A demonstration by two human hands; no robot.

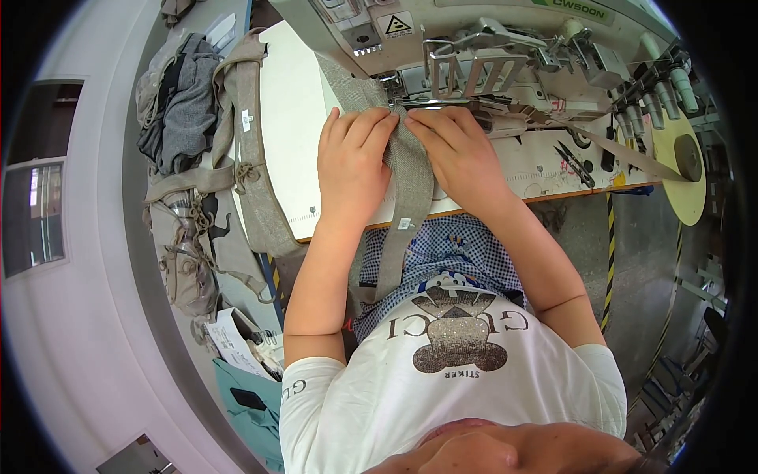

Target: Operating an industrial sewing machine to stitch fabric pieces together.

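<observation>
A long grey-beige woven fabric strip (412, 186) runs from under the sewing machine (474, 59), between my hands and down onto my lap. It bears a small white label. My left hand (353, 162) is bent over the strip's left side, fingertips gripping the cloth just in front of the presser foot (391, 88). On the right edge my right hand (467, 158) has its fingers together, closed on the same cloth close to the metal guide. Both thumbs are mostly hidden. The needle point cannot be made out.
Scissors (575, 163) lie on the white table (294, 118) to the right. A tape (624, 150) leads from a yellow reel disc (681, 193) to the machine. Grey garments (189, 103) and beige strips (257, 166) are heaped at left, above a teal cloth (253, 415).
</observation>
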